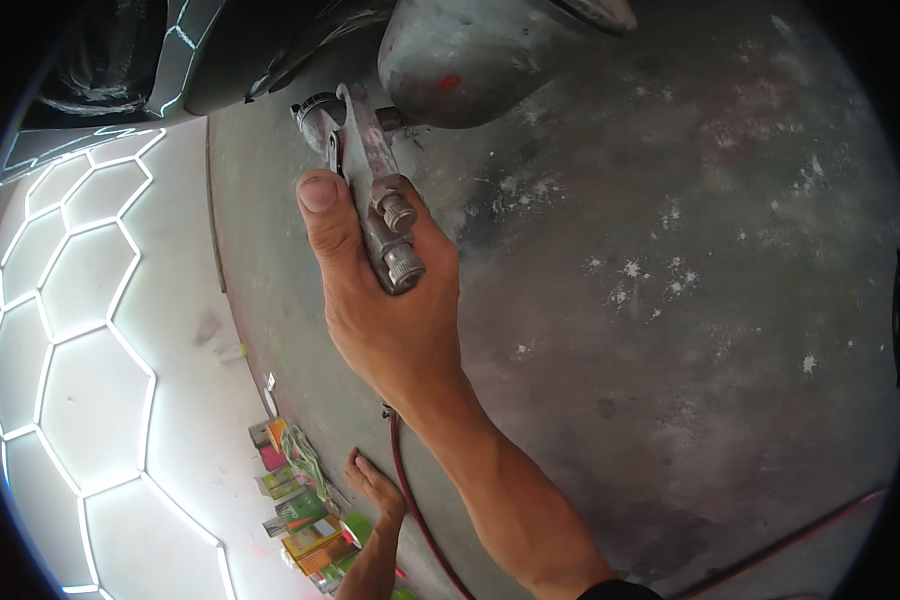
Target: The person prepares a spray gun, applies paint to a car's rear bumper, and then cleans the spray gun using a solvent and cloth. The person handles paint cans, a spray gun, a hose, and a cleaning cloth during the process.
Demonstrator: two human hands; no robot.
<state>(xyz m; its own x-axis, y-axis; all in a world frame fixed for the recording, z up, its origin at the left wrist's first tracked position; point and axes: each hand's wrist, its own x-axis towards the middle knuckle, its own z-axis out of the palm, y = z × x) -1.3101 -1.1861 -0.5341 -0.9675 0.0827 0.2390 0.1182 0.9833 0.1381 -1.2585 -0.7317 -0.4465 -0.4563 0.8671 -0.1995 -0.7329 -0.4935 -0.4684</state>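
Observation:
My right hand reaches up through the middle, its fingers wrapped round the grip of a metal spray gun. Two knurled knobs at the gun's rear face me, and its round nozzle end points up and left. A dull grey cup with a red spot sits beside the gun head and appears joined to it. Lower and further left, my left hand is held away from the gun. Its fingers are loosely stretched, with nothing visible in them. The trigger and most right-hand fingers are hidden.
Dark glossy panels hang along the top left. Hexagonal light tubes line the white wall. Boxes and tins with a coiled cord stand by the wall base. A red hose runs across the stained grey floor.

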